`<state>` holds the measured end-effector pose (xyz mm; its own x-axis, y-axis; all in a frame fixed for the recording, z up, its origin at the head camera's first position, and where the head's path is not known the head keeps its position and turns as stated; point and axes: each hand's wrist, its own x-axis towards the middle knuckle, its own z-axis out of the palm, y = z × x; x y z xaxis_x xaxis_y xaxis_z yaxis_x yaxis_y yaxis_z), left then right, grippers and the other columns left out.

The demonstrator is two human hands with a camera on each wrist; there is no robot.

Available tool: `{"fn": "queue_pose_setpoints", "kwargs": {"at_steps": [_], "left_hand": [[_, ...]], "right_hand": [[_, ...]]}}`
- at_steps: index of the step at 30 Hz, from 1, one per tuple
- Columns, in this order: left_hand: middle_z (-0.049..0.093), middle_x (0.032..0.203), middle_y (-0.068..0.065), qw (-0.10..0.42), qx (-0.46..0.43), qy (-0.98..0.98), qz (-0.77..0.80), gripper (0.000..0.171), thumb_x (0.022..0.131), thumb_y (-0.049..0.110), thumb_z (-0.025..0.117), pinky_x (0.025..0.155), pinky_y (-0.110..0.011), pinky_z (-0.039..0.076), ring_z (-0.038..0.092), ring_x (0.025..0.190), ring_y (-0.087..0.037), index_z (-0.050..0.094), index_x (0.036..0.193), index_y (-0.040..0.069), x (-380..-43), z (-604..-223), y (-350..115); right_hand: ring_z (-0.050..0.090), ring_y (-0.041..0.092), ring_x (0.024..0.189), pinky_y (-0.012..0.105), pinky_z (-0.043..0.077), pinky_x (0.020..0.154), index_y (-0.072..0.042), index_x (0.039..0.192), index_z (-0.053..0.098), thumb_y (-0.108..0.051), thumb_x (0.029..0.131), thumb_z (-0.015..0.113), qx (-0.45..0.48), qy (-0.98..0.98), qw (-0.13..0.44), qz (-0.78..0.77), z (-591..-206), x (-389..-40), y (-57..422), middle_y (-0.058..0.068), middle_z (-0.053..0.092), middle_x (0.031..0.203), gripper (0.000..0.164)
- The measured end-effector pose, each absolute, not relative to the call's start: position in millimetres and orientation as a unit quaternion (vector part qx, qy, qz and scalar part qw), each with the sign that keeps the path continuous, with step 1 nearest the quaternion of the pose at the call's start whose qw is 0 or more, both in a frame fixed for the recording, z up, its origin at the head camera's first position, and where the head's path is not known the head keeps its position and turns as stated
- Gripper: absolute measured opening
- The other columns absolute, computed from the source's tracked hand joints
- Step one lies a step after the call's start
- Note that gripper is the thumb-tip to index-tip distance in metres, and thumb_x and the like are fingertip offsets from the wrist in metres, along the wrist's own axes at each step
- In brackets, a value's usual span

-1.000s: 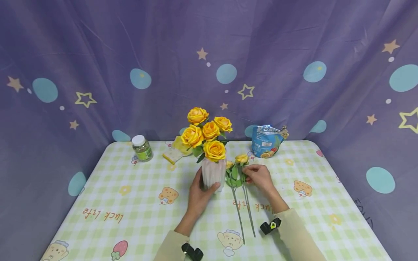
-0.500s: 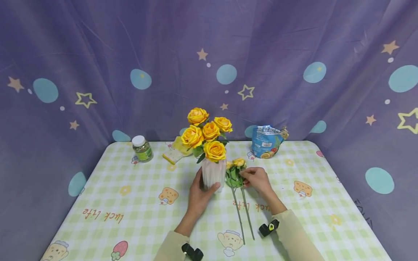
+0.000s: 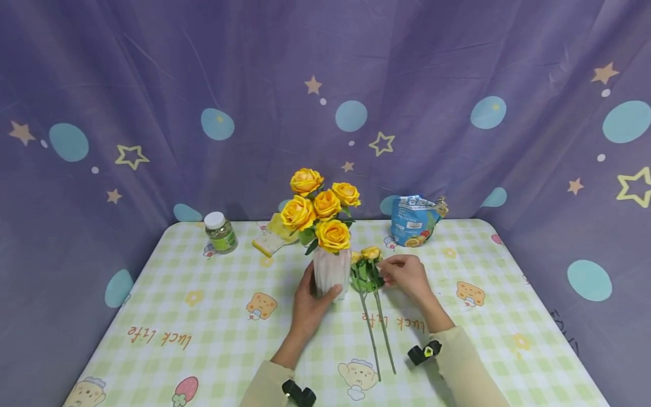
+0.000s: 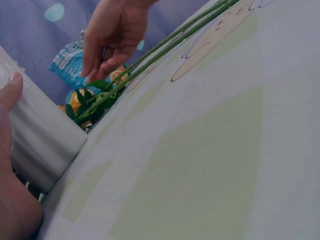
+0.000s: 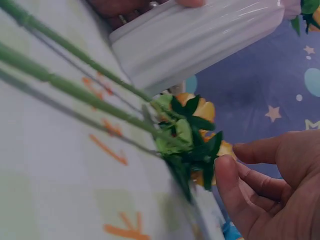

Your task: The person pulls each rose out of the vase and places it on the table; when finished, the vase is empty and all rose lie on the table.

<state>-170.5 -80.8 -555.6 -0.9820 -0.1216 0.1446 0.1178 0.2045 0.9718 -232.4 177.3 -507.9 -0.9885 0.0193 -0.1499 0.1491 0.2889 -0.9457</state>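
Note:
My left hand (image 3: 311, 302) grips a white fluted vase (image 3: 331, 272) low on its side, thumb in front. Several yellow roses (image 3: 333, 236) stand in it. Right of the vase, two long-stemmed yellow roses (image 3: 371, 253) lie on the table, heads away from me and green stems (image 3: 383, 333) toward me. My right hand (image 3: 407, 276) hovers at their leaves (image 5: 202, 150), fingers loosely bent. In the right wrist view, thumb and forefinger are slightly apart with nothing visible between them. The left wrist view shows the right hand (image 4: 117, 37) just above the leaves.
A lidded jar (image 3: 221, 233) stands at the back left, beside a yellow-and-white glove-like cloth (image 3: 274, 234). Behind my right hand is a blue pouch (image 3: 414, 221). A checked cloth (image 3: 203, 362) covers the table, and a purple curtain (image 3: 254, 73) hangs behind it.
My right hand first moved left with one rose, bringing it closer to the other, then drew back slightly right and let go. My left hand and the vase stayed in place.

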Motion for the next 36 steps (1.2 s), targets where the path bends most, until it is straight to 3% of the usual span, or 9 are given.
{"fn": "queue_pose_setpoints", "kwargs": {"at_steps": [7,15,25,33,36], "left_hand": [[0.045,0.171,-0.024,0.097,0.0,-0.773,-0.627,0.094,0.095,0.031,0.091,0.131,-0.062,0.033,0.044,0.158,-0.043,0.04,0.17,0.005,-170.3,-554.5,-81.0],[0.045,0.172,-0.02,0.094,-0.005,-0.77,-0.631,0.096,0.095,0.034,0.091,0.131,-0.059,0.034,0.044,0.159,-0.04,0.039,0.171,0.008,-170.7,-554.6,-81.2],[0.045,0.172,-0.021,0.092,-0.003,-0.771,-0.631,0.097,0.095,0.036,0.091,0.131,-0.059,0.034,0.044,0.158,-0.041,0.039,0.171,0.007,-171.1,-553.5,-80.8],[0.047,0.171,-0.021,0.097,-0.009,-0.77,-0.631,0.096,0.095,0.035,0.091,0.131,-0.059,0.035,0.046,0.157,-0.041,0.04,0.171,0.007,-170.9,-553.8,-81.2],[0.047,0.171,-0.021,0.099,-0.01,-0.768,-0.633,0.094,0.095,0.032,0.091,0.131,-0.058,0.035,0.046,0.157,-0.04,0.04,0.17,0.007,-171.2,-553.1,-81.4]], "right_hand": [[0.075,0.016,0.067,0.034,0.068,0.065,0.008,0.114,0.08,-0.014,0.106,0.076,0.029,0.814,0.021,-0.58,-490.6,-229.7,186.4,0.024,0.081,0.098,0.024],[0.074,0.014,0.07,0.029,0.067,0.065,0.012,0.125,0.075,-0.015,0.107,0.076,0.008,0.789,-0.01,-0.615,-463.8,-221.5,186.6,0.015,0.081,0.095,0.032],[0.071,0.012,0.067,0.028,0.066,0.062,0.011,0.117,0.078,-0.013,0.106,0.077,-0.018,0.77,-0.046,-0.636,-441.8,-209.1,180.5,0.009,0.079,0.089,0.026],[0.069,0.014,0.064,0.027,0.063,0.059,0.009,0.114,0.078,-0.016,0.106,0.079,-0.03,0.745,-0.077,-0.661,-429.3,-198.8,170.2,0.013,0.077,0.088,0.026],[0.068,0.014,0.063,0.027,0.062,0.058,0.008,0.114,0.079,-0.016,0.106,0.079,-0.04,0.735,-0.094,-0.67,-426.0,-196.5,167.0,0.01,0.076,0.085,0.026]]}}
